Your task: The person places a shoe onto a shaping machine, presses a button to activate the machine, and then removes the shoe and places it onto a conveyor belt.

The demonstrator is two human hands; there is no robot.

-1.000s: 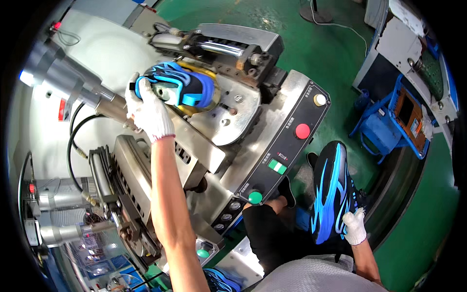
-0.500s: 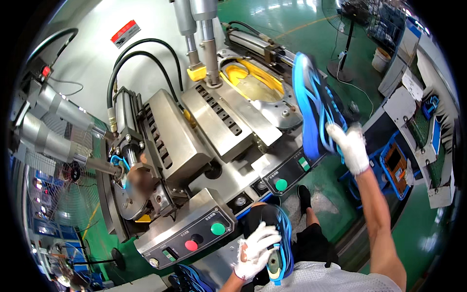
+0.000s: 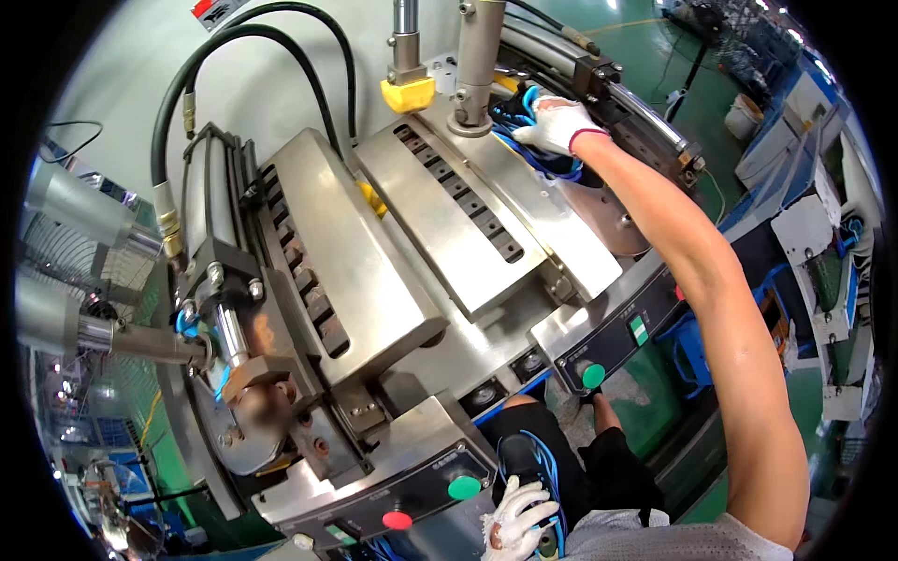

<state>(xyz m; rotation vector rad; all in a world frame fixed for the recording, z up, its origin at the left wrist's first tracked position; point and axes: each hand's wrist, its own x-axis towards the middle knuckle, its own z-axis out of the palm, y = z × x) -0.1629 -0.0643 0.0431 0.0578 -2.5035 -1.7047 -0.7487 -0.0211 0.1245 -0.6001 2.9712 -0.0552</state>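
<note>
One shoe (image 3: 517, 458) lies under left hand's (image 3: 517, 522) spread fingers; right hand (image 3: 559, 126), grip unclear, seemingly positions another shoe (image 3: 556, 168), needing alignment

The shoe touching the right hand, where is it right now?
In the head view, the shoe is above and a little right of the middle, partly under the right hand and just right of the thick metal post.

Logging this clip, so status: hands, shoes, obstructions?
Right hand on far shoe, at the machine. Left hand on near shoe. Metal post close beside far shoe.
</note>
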